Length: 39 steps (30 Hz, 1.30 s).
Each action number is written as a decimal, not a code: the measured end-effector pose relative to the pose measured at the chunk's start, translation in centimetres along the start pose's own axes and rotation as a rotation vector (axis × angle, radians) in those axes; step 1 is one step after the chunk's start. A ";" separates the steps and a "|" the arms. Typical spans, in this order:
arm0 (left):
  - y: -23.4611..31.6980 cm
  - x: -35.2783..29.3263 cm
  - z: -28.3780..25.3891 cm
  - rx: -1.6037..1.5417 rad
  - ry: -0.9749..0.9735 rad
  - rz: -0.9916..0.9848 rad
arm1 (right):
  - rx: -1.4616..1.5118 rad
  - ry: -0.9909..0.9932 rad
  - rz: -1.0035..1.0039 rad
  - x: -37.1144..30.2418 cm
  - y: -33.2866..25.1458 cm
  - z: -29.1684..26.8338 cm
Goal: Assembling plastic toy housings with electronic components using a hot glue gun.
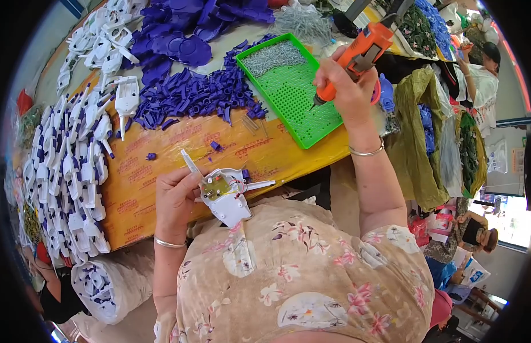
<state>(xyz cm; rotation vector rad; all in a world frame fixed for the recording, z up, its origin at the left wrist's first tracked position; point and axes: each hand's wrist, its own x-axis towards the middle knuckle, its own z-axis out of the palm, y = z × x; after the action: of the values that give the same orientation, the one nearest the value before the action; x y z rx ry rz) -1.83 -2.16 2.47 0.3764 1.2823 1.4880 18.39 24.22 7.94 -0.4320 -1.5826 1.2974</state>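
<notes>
An open white plastic housing [230,207] is gripped in my left hand [178,200], near the table's front edge. Inside it show a yellowish circuit board, thin wires and small posts; two white arms stick out from it. My right hand [346,86] is wrapped round an orange electric screwdriver [365,48], raised on the right. Its bit points down and left over a green perforated tray [311,140]. Small screws [274,59] are heaped at the tray's far end, with more standing in rows of holes. Small purple pieces [215,146] lie between my hands.
Purple clips [191,94] and larger purple parts [174,46] are piled at the back. Rows of white-and-purple assemblies [65,177] cover the left side. A white sack [114,286] of parts stands lower left, an olive bag [414,137] on the right. Other people are at the far right.
</notes>
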 end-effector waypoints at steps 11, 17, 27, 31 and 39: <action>-0.7 0.2 -0.5 -0.011 0.024 0.021 | -0.041 0.081 0.012 -0.8 0.8 0.0; -0.6 0.2 -0.1 -0.004 0.039 0.024 | -0.041 0.077 0.012 -0.8 0.9 -0.1; -0.1 0.2 -0.2 -0.027 -0.046 -0.038 | -0.062 0.074 0.008 -1.0 0.5 0.0; 0.0 -0.1 0.0 -0.018 -0.015 -0.041 | 0.094 0.015 -0.067 -0.9 0.0 0.3; 0.1 0.3 0.7 -0.003 0.032 -0.097 | 0.368 -0.178 0.019 -2.6 -5.5 7.1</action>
<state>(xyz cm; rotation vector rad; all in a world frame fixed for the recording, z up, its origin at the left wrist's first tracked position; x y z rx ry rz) -1.44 -1.58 2.72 0.2856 1.3047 1.4193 15.15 16.53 12.10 -0.1037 -1.4409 1.6390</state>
